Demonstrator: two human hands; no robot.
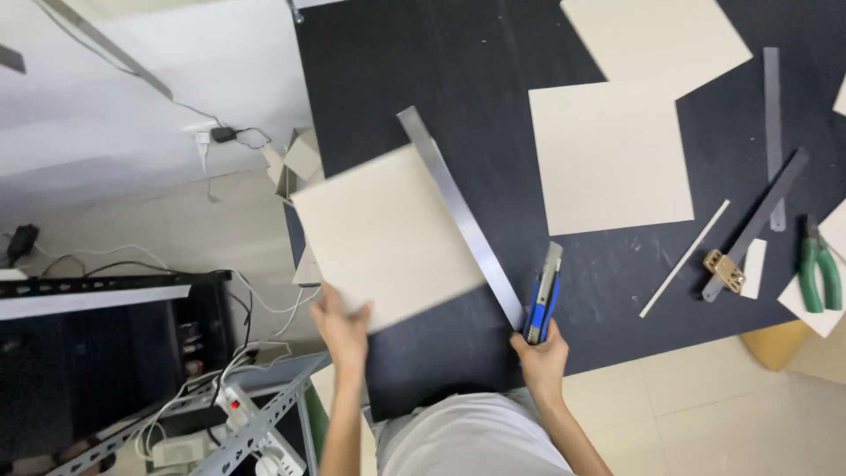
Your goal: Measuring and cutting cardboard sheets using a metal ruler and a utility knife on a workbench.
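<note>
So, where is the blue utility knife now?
The blue utility knife is in the right hand, low on the black table, beside the metal ruler.

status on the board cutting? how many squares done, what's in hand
Done: two cut beige square boards lie on the black table. In hand: left hand grips a third beige square board, blurred, beside the long steel ruler; right hand holds the blue utility knife. Left: thin offcut strip lies uncleared; remaining count can't be told.

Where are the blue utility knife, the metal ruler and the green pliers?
blue utility knife (pixel 544 300), head view, on its handle.
metal ruler (pixel 458 211), head view, mid-length of the strip.
green pliers (pixel 820 273), head view, on the handles.
</note>
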